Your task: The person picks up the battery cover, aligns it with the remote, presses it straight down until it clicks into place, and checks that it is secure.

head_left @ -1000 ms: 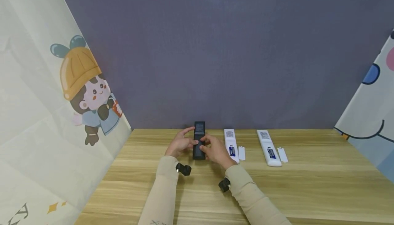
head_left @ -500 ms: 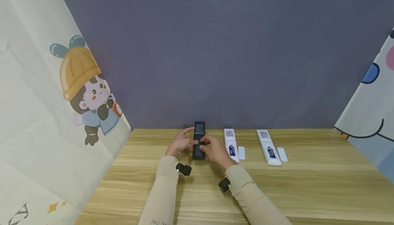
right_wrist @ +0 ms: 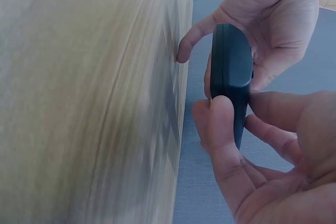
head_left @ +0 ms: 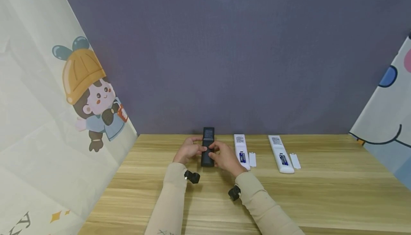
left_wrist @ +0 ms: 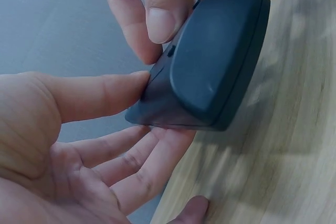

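Note:
Both hands hold a black remote control, its back with a printed label facing up. My left hand grips its left side; in the left wrist view the thumb presses on the back and several fingers support it from below. From the right, my right hand holds it, thumb and index finger on the battery cover area. In the right wrist view other right-hand fingers curl round the far side. The remote appears raised off the wooden table. A small dark tab shows beside the right thumb.
Right of the hands lie two white remotes, the nearer one and the farther one, face down with blue batteries in their open compartments. Their white covers lie beside them. A grey panel rises behind the table.
The left index finger has come down from the upper left edge of the black remote and bent in behind its side. The right hand and the remote hold almost still.

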### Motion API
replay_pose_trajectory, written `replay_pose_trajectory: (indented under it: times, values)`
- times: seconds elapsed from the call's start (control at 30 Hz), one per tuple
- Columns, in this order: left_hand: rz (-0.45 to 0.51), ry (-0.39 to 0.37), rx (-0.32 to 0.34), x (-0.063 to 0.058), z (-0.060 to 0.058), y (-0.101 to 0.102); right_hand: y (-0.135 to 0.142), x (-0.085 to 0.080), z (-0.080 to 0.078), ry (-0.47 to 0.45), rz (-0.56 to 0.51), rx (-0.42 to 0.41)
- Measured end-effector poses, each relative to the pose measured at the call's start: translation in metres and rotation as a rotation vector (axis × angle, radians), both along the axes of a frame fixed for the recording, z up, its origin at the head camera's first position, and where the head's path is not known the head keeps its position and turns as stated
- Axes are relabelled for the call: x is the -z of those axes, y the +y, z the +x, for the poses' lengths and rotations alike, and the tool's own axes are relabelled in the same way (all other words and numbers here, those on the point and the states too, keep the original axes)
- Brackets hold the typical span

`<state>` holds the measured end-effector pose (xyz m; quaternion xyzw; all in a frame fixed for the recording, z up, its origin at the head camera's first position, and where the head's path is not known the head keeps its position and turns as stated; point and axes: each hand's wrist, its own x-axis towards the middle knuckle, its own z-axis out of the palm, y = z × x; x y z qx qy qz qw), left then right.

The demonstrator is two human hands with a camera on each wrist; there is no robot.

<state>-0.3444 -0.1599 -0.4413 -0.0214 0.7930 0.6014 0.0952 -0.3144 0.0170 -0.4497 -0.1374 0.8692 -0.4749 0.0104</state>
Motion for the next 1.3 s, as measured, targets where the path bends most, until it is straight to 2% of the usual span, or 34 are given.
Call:
replay_pose_trajectory:
  times: [0.23,0.47,0.87,1.1,1.3]
  values:
    - [0.02,-0.014,-0.002,0.001,-0.001,0.0,-0.001,0.002,0.0,0.0,-0.022,-0.004]
    - [0.049,0.005,0.004,0.002,0.0,0.0,-0.002,0.004,-0.001,-0.002,-0.034,-0.021]
    - [-0.007,0.039,-0.01,0.005,0.001,-0.002,-0.006,0.009,-0.002,-0.031,-0.022,-0.065]
    - [-0.023,0.036,-0.023,0.008,-0.001,0.0,-0.005,0.012,-0.002,0.014,0.082,-0.067]
    - [-0.072,0.024,-0.047,0.012,0.0,0.004,-0.004,0.015,-0.002,0.003,0.125,-0.087]
